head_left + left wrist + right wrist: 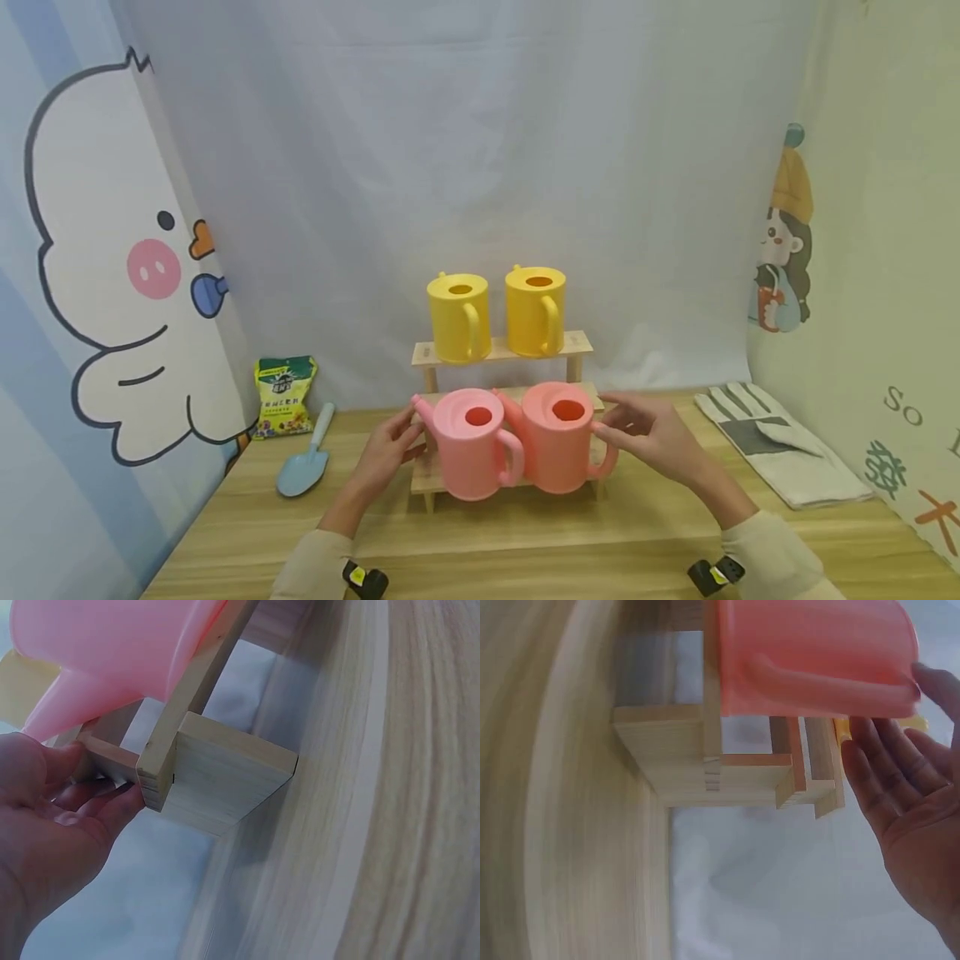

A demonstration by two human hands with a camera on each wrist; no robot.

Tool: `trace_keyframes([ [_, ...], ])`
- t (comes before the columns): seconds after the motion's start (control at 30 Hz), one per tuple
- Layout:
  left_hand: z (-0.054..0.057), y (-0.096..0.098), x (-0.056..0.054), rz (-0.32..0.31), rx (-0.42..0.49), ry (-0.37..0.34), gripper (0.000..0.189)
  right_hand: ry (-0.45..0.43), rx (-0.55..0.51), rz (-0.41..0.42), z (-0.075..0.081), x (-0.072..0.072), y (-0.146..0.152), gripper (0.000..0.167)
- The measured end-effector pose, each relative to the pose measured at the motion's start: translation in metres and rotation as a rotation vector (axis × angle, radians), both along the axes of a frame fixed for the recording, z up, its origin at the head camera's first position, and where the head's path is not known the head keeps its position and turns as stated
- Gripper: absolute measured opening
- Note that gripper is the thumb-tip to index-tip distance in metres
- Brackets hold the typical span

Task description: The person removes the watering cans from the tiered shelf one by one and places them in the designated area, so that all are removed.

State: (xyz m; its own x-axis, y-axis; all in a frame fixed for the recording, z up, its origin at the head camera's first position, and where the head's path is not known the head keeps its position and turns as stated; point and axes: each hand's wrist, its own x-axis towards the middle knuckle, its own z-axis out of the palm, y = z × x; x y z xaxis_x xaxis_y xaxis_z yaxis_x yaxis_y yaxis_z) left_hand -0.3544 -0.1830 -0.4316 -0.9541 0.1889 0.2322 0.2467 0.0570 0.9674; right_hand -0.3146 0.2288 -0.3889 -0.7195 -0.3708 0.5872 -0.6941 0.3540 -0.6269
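Two, spouts leftward, on wooden stand's lower tier [424, 478]: pink watering can [467, 467], just right of left fingers [116, 808], hold unclear; coral watering can [555, 457], handle toward right fingers [871, 780], spread wide.

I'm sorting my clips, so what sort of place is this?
Likely a tabletop set up as a small gardening display: watering cans on a tiered wooden stand, a blue trowel to one side, and a pale cloth backdrop behind.
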Motion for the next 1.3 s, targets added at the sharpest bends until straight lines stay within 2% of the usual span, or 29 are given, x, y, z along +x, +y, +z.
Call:
trace_keyframes([
  [0.1, 0.0, 0.0, 0.0, 0.004, -0.007, 0.011, 0.05, 0.039, 0.01, -0.014, -0.001, 0.004, -0.003, 0.046],
  [0.2, 0.0, 0.0, -0.002, 0.013, -0.007, 0.016, 0.05, 0.032, 0.008, -0.019, -0.003, 0.008, -0.005, 0.049],
  [0.43, -0.002, 0.003, -0.002, 0.024, -0.007, -0.003, 0.051, -0.058, -0.036, 0.014, -0.007, 0.016, -0.007, 0.051],
  [0.67, -0.001, 0.004, -0.001, 0.028, -0.005, -0.007, 0.051, -0.147, -0.094, -0.061, -0.007, 0.021, -0.011, 0.045],
  [1.0, -0.002, 0.002, -0.001, 0.014, 0.0, 0.002, 0.051, -0.279, -0.231, -0.097, -0.008, 0.025, -0.019, 0.028],
  [1.13, -0.004, 0.002, -0.003, 0.025, -0.002, 0.006, 0.051, -0.352, -0.298, -0.14, -0.008, 0.026, -0.023, 0.031],
  [1.3, -0.002, 0.003, -0.002, 0.022, -0.009, 0.01, 0.05, -0.425, -0.405, -0.145, -0.011, 0.025, -0.026, 0.035],
])
